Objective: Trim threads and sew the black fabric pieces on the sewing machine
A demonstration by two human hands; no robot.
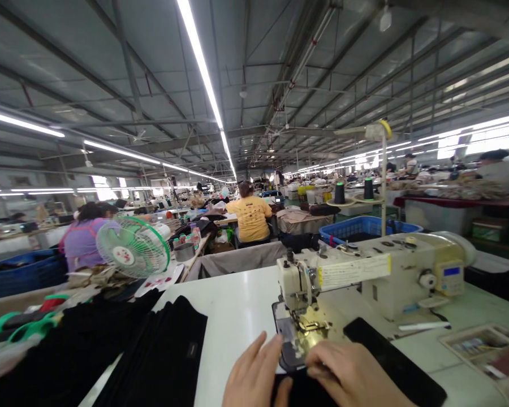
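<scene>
At the front of the sewing machine [343, 277] a piece of black cloth [302, 389] lies on the table, partly cut off by the lower picture edge. My left hand [254, 370] is at the cloth's left side, fingers stretched toward the needle area and thumb at the cloth. On the other side, my right hand [352, 370] has its fingers curled and pinched at the cloth's edge, just in front of the metal needle plate [294, 345]. A flat black phone-like slab [398, 362] rests beside my right hand.
Left of my hands lies a stack of black garment pieces [165, 345], with more dark cloth [68, 345] beyond. A green fan [131, 249] stands behind. At right are a white pen-like stick [424, 326] and a small parts tray [483, 350]. A person in yellow [250, 217] sits ahead.
</scene>
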